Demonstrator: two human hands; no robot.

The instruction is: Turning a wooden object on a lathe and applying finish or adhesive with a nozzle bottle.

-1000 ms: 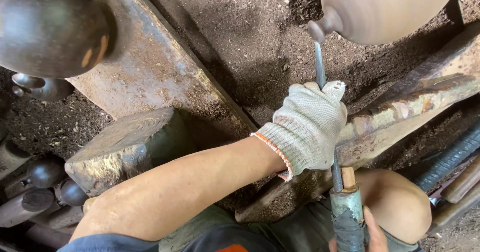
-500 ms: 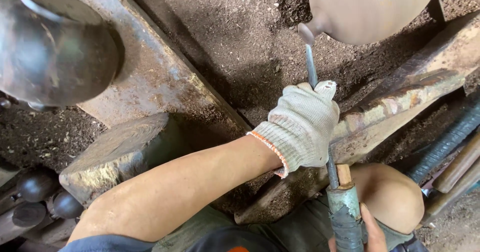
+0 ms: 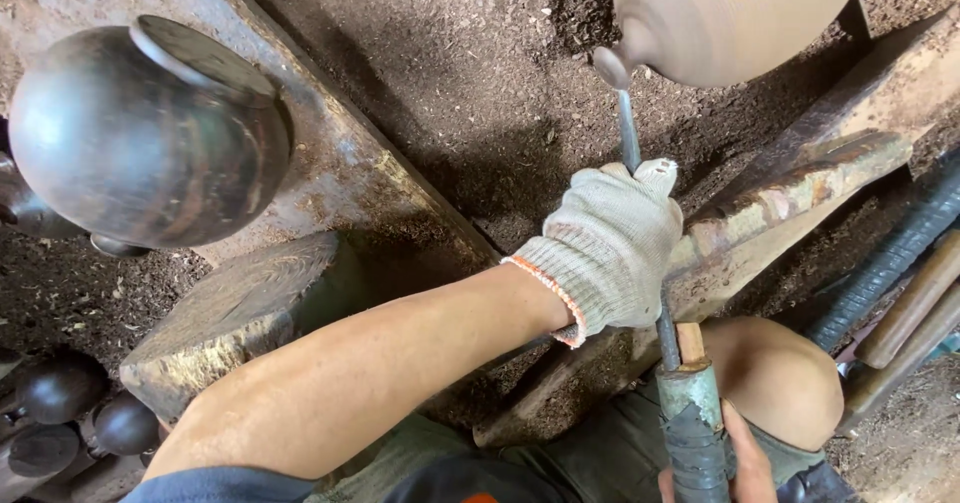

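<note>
Against the spinning wooden ball (image 3: 735,13), the gloved left hand (image 3: 610,248) is gripping the chisel (image 3: 628,128) on the rest (image 3: 790,198). Right hand (image 3: 735,463) is clasping its handle (image 3: 692,423); a dig could wrench it loose.

turning tool (image 3: 628,128) | steel shaft, taped handle | tip touching pale rounded workpiece (image 3: 735,13)

1 head-worn camera looks steeply down, close over the gloved left hand (image 3: 610,248) and tool shaft (image 3: 630,138).
</note>
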